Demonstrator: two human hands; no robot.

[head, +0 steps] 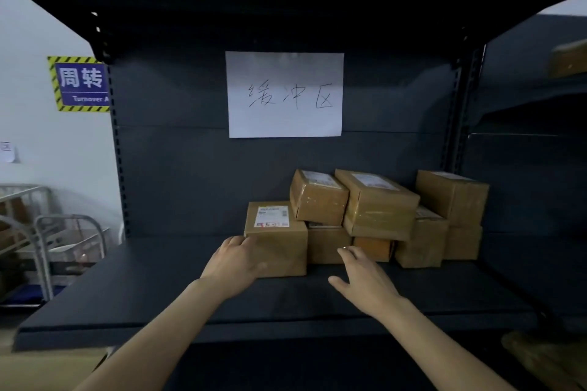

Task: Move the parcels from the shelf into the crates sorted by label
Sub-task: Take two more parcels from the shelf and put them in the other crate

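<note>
Left hand (233, 267) gripping front parcel (279, 232), right hand (365, 282) spread nearby

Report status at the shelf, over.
Left hand grips front-left parcel at its left edge. Right hand open, holds nothing. Stacked parcels close behind and right.

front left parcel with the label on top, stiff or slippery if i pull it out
The front parcel probably stays stiff: its cardboard edges look square. Nothing seems to rest on it, so it should slide off the shelf without toppling the stack beside it.
</note>
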